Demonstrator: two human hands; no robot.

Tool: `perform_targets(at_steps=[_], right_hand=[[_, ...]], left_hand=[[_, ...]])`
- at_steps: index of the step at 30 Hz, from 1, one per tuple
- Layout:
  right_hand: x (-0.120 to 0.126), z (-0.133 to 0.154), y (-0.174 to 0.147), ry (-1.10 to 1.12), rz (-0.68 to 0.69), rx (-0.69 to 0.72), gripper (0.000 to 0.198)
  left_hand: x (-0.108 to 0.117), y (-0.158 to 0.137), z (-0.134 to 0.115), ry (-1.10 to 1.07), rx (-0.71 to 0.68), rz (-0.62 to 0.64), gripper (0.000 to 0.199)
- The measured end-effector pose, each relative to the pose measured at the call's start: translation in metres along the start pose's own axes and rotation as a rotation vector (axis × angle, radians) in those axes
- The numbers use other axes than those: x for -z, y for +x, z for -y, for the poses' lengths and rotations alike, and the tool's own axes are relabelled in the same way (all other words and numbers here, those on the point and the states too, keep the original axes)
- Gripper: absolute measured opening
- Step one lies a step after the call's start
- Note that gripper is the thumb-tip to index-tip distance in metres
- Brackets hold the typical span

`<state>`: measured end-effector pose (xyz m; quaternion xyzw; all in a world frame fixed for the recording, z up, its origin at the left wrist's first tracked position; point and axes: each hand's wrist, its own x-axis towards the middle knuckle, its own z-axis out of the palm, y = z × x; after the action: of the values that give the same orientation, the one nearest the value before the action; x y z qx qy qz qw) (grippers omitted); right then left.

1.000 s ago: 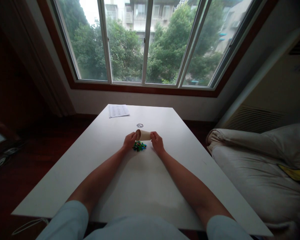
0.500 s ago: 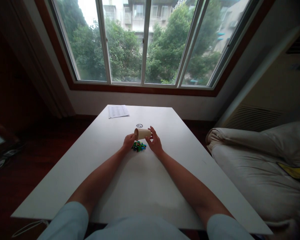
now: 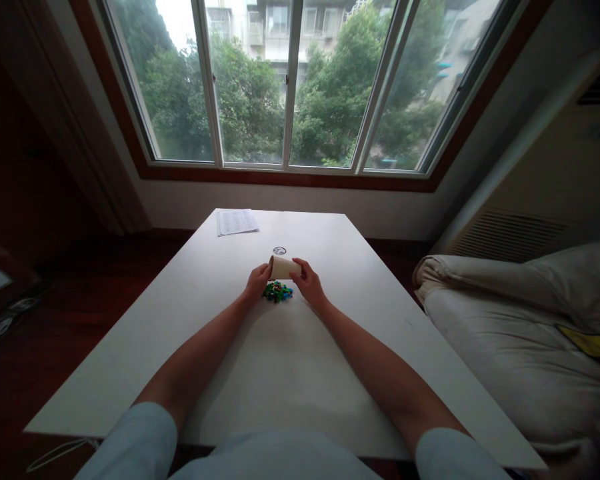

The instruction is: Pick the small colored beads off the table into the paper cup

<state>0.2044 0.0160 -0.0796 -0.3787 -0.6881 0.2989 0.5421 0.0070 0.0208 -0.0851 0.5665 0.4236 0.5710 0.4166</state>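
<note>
A light tan cylinder [image 3: 283, 269], which looks like a cup or tube, lies sideways in the air between my hands. My left hand [image 3: 258, 280] is closed on its left end, where a darker rim shows. At the other end my right hand [image 3: 309, 280] grips it with thumb and fingers. Just below, a small heap of colourful pieces [image 3: 278, 292], mostly green and blue, rests on the white table [image 3: 280, 367]. The pieces are too small to name, and the inside of the cylinder is hidden.
Behind the cylinder lies a small round dark-rimmed item [image 3: 279, 251]. Printed papers [image 3: 237, 222] sit at the table's far left corner. A padded beige sofa [image 3: 505, 333] stands along the right side, and a window [image 3: 285, 87] is beyond the table.
My right hand's fingers have closed in on the right end of the cylinder, where they were more spread before. The left hand keeps its hold.
</note>
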Motion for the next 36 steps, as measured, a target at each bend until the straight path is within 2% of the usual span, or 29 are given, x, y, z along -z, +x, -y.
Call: perform_targets(at_steps=[10,15,25,36], right_hand=[[0.002,0.007,-0.002,-0.012,0.008,-0.006,0.052],[0.001,0.001,-0.001,0.025,0.027,-0.053,0.053],[0.001,-0.008,0.001,0.082,0.05,-0.083,0.057],[0.002,-0.003,0.005,0.272,0.158,-0.101,0.054]], left_hand=[[-0.004,-0.004,-0.013,-0.015,0.075,0.007,0.065],[-0.006,-0.007,-0.018,-0.035,0.073,0.027,0.064],[-0.005,-0.003,-0.007,-0.133,0.097,0.027,0.059],[-0.007,-0.009,-0.022,-0.197,0.17,0.076,0.06]])
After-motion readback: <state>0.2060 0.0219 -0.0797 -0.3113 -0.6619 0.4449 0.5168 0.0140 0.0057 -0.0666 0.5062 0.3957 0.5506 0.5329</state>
